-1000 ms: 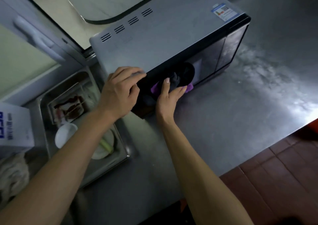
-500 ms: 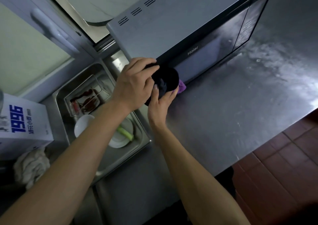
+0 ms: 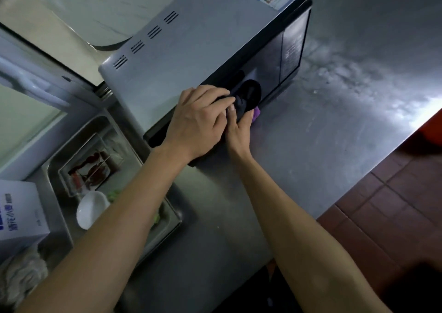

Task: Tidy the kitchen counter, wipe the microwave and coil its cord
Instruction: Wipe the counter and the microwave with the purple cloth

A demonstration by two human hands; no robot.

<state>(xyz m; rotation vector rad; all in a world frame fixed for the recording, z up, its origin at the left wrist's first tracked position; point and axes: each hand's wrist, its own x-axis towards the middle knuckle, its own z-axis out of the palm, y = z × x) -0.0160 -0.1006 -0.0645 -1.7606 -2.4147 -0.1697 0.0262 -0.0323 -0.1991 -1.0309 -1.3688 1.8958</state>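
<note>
Dark cloth [image 3: 248, 97], purple at its lower edge, is pinched against the microwave [image 3: 203, 49] door by the right hand [image 3: 239, 128], while the left hand [image 3: 198, 119] curls over the door's top edge; slipping fingers could drop it onto the steel counter [image 3: 334, 133].

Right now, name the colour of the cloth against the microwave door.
Purple cloth, head view.
</note>
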